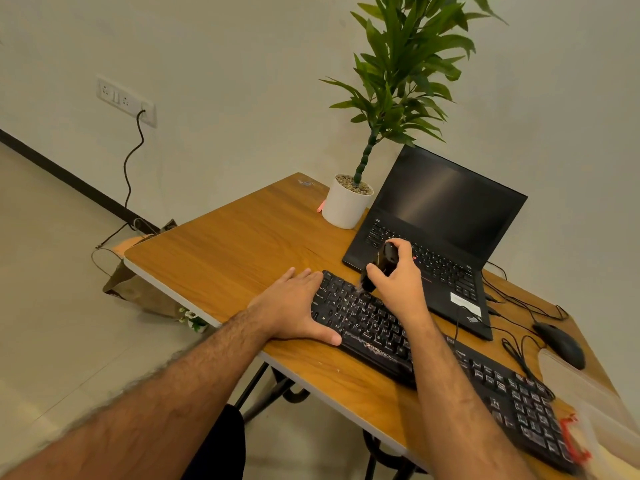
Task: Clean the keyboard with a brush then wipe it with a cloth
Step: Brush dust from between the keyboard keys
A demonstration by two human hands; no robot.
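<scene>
On the wooden table (225,244), a black keyboard (433,362) lies diagonally in front of an open laptop (446,216). The left hand (294,306) rests flat and open against the keyboard's left end, thumb along its front edge, gripping nothing. The right hand (398,275) is closed around a dark brush (379,268), whose bristles touch the upper-left keys. A mouse (561,342) sits to the right, a potted plant (349,202) beside the laptop.
</scene>
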